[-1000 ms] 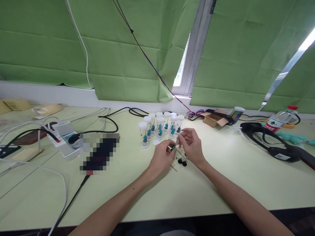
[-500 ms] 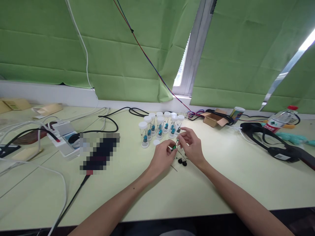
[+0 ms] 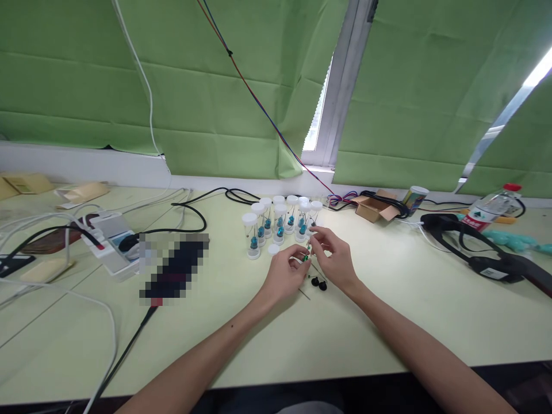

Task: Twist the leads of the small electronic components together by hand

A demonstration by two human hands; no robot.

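Note:
My left hand [image 3: 288, 271] is closed, with a small shiny green piece [image 3: 306, 258] pinched between thumb and fingers. My right hand [image 3: 334, 253] pinches a thin metal rod [image 3: 309, 246] that stands over the green piece. The fingers hide part of both. On the table below my hands lie two small black round parts [image 3: 319, 283] and a thin loose rod [image 3: 304, 294]. Just beyond, several clear tubes with white lids [image 3: 250, 237] stand upright in a group, with blue pieces and rods inside. A loose white cap [image 3: 273, 249] lies beside my left hand.
At the left are a pixelated dark device [image 3: 176, 267], a white power strip [image 3: 114, 244] and tangled cables. Along the back right stand an open cardboard box [image 3: 374, 208] and a printed can [image 3: 415, 200]. A bottle with a red cap [image 3: 487, 210] and a black headset [image 3: 474, 247] sit at the right.
My right fingers have shifted slightly left along the rod, which now looks more upright. My left hand keeps hold of the green piece in nearly the same spot.

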